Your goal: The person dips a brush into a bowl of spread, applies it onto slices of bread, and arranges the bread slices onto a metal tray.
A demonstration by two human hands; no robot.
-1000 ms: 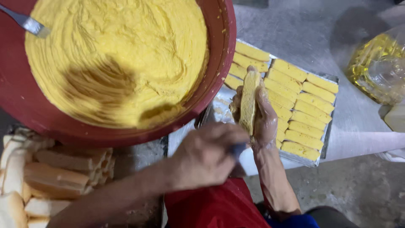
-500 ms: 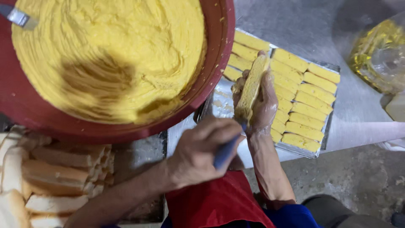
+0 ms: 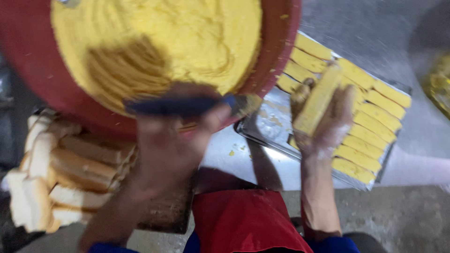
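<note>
My left hand (image 3: 168, 150) grips a blue-handled knife (image 3: 178, 105), held sideways at the near rim of a big red bowl (image 3: 28, 70) full of yellow spread (image 3: 187, 37). The knife's tip is blurred. My right hand (image 3: 328, 126) holds a stick of bread (image 3: 316, 100) coated in yellow, raised above a metal tray (image 3: 267, 126). Rows of yellow-coated sticks (image 3: 370, 93) fill the tray's far part.
Plain bread sticks (image 3: 70, 164) are piled on a board at the lower left, under the bowl's edge. A clear bag with yellow contents (image 3: 440, 84) lies at the right edge. A metal utensil (image 3: 70, 2) rests in the bowl at the top. Red cloth (image 3: 243, 220) covers my lap.
My left hand has swung the knife away from the bread stick, left and up to the bowl's rim. My right hand still holds the stick over the tray.
</note>
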